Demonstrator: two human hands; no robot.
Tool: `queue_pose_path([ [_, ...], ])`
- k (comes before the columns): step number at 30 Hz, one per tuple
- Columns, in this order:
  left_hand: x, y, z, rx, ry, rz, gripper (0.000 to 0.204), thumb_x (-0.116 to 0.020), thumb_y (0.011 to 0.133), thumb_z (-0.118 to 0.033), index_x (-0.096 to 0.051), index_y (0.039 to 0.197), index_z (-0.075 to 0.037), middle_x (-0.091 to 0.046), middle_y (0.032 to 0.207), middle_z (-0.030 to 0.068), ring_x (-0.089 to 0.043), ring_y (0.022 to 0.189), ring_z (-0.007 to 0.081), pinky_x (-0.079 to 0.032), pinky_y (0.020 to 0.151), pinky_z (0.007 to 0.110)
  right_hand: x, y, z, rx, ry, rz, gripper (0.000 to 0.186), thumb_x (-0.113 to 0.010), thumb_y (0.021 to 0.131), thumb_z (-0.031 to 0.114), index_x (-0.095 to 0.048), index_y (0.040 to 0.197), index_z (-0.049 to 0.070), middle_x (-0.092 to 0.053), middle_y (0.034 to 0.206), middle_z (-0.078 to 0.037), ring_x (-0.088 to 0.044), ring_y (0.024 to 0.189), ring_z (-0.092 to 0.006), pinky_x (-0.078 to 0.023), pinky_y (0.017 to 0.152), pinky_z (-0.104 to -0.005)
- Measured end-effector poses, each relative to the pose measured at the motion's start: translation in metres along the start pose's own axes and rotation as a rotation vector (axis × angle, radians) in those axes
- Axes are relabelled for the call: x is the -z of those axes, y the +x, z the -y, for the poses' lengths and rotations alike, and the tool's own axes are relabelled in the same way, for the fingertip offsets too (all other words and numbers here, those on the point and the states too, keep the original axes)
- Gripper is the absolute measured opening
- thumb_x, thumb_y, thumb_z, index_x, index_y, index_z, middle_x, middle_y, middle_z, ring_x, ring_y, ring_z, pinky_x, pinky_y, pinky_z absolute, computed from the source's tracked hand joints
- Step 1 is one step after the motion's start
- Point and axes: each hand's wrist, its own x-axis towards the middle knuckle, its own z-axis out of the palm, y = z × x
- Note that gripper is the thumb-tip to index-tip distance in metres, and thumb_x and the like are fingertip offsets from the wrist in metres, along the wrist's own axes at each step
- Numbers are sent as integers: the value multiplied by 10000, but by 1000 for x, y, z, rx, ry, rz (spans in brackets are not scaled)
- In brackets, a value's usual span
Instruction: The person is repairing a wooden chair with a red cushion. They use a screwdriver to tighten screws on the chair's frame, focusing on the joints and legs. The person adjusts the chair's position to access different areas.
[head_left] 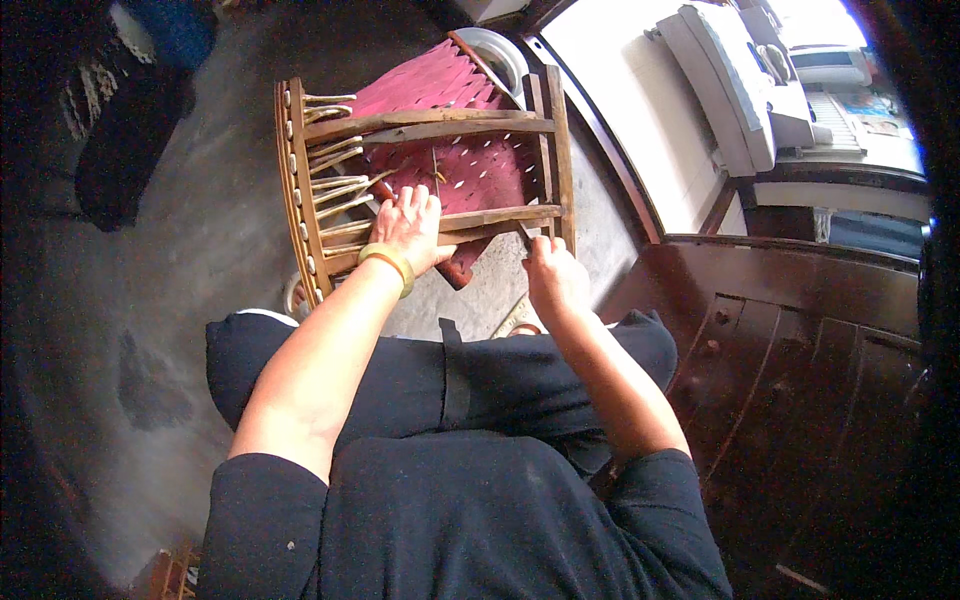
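A wooden chair frame point(490, 118) lies on its side before my knees, with a woven red seat point(430, 85) and pale cords point(335, 185) looped along its left bar. My left hand point(405, 225), with a yellowish bangle at the wrist, grips the near wooden rail point(495, 216), fingers over its far side and thumb on the near side. Near that rail's right end, my right hand point(555, 280) is closed around a small dark tool point(524, 236) whose tip meets the wood. Its handle is hidden in my fist, and its exact kind is unclear.
Behind the chair stands a round white basin point(495, 60). To the right are a dark brown wooden panel point(800, 400) and a doorway sill point(600, 130), with a bulky white object point(715, 90) beyond. Dark cloth point(130, 150) lies at the far left on grey floor.
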Motion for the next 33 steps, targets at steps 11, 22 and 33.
queue_pose_path([
  [11,1,0,-1,-31,19,-17,596,-740,585,-428,-510,973,-39,-450,964,96,-446,953,254,-427,791,364,-18,25,-37,-167,-180,-178,65,-505,814,102,-476,856,62,-563,695,-101,-621,579,-271,-514,520,-354],
  [22,1,1,0,-27,31,-37,581,-744,574,-431,-512,937,-41,-448,946,97,-445,940,254,-431,789,363,-37,22,-21,-122,-190,-247,60,-515,803,107,-467,837,97,-547,684,-62,-607,535,-209,-499,469,-310],
  [33,1,0,-2,-32,43,-36,581,-746,576,-430,-512,938,-40,-445,949,98,-449,948,257,-435,787,367,-61,16,18,-87,-308,-297,60,-510,781,132,-461,746,140,-508,625,4,-583,497,-137,-482,411,-262],
])
